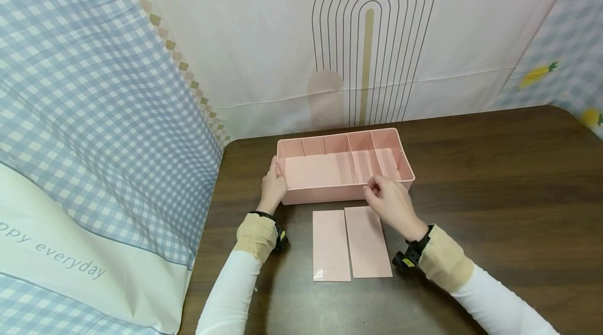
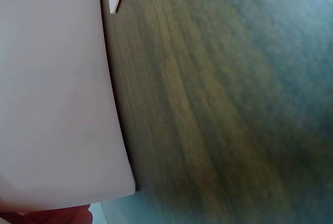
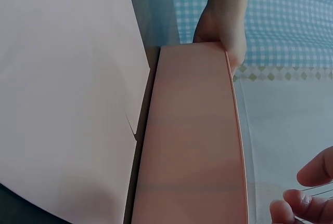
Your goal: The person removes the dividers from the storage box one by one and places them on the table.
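A pink divided storage box [image 1: 325,196] sits on the table, its front wall [image 3: 190,130] large in the right wrist view. My left hand [image 1: 274,188] grips the box's left end. In the left wrist view only its fingers [image 2: 60,215] show, at the bottom corner. My right hand [image 1: 391,204] is by the front rim, right of the middle. Its fingers curve loosely, thumb and fingertips apart, and I see nothing between them. Two cross dividers stand in the box's right part. Before the box, two flat pink panels [image 1: 332,246] lie side by side.
The brown wooden table [image 1: 494,209] stretches right of the box. A pale patterned cloth [image 1: 264,52] hangs close behind the box. Blue checked cloth [image 1: 108,89] borders the table's left side.
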Motion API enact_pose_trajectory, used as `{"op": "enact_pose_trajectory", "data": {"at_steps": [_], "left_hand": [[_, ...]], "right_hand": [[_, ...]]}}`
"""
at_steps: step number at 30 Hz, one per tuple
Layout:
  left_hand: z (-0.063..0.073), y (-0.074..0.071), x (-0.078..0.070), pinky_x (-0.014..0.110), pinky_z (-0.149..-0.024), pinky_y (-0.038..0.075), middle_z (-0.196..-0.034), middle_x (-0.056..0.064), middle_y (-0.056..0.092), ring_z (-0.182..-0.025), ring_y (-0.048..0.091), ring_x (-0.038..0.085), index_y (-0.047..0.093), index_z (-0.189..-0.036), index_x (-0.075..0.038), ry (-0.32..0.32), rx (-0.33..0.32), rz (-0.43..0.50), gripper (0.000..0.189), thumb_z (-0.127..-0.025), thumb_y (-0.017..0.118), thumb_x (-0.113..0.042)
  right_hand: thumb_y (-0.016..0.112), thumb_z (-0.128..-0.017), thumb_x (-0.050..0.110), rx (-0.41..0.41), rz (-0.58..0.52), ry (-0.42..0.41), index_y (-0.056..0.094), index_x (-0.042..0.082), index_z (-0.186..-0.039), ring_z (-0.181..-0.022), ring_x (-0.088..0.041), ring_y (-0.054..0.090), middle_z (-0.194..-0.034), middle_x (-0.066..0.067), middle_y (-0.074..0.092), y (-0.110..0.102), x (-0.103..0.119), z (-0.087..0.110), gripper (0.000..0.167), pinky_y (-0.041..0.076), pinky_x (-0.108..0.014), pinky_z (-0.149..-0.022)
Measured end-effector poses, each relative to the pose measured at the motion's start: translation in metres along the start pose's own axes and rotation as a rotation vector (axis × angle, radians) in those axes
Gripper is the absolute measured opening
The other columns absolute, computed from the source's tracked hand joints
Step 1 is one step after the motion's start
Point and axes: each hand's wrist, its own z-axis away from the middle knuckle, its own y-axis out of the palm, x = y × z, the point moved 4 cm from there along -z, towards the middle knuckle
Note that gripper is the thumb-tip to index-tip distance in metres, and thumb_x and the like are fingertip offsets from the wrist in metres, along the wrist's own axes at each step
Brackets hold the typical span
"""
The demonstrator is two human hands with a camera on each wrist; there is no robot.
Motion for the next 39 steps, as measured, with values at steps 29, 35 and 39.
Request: {"op": "enact_pose_trajectory", "data": {"at_steps": [29,35,39], "left_hand": [[0.000,0.001,0.001,0.042,-0.104,0.028,-0.142,0.012,0.032,-0.128,0.032,0.028,0.017,-0.143,-0.014,-0.005,0.008,0.003,0.046,-0.098,0.018,-0.025],[-0.001,0.002,0.003,0.041,-0.105,0.027,-0.142,0.012,0.031,-0.129,0.031,0.027,0.014,-0.143,-0.017,0.004,0.003,0.006,0.047,-0.098,0.015,-0.030],[-0.001,0.001,0.002,0.041,-0.106,0.025,-0.143,0.011,0.029,-0.130,0.029,0.026,0.014,-0.143,-0.016,-0.011,0.023,0.022,0.047,-0.098,0.017,-0.027]], "right_hand": [[0.054,-0.076,0.009,-0.072,0.024,-0.032,0.058,0.004,-0.069,-0.068,-0.023,0.050,-0.069,-0.009,0.056,0.012,0.010,-0.021,0.009,0.038,-0.034,-0.063],[0.054,-0.077,0.010,-0.076,0.039,-0.036,0.059,0.003,-0.072,-0.068,-0.025,0.050,-0.069,-0.010,0.057,0.013,0.008,-0.023,0.010,0.038,-0.035,-0.064],[0.054,-0.077,0.012,-0.070,0.058,-0.033,0.060,0.002,-0.075,-0.069,-0.026,0.051,-0.071,-0.012,0.059,0.014,0.007,-0.024,0.012,0.039,-0.036,-0.064]]}}
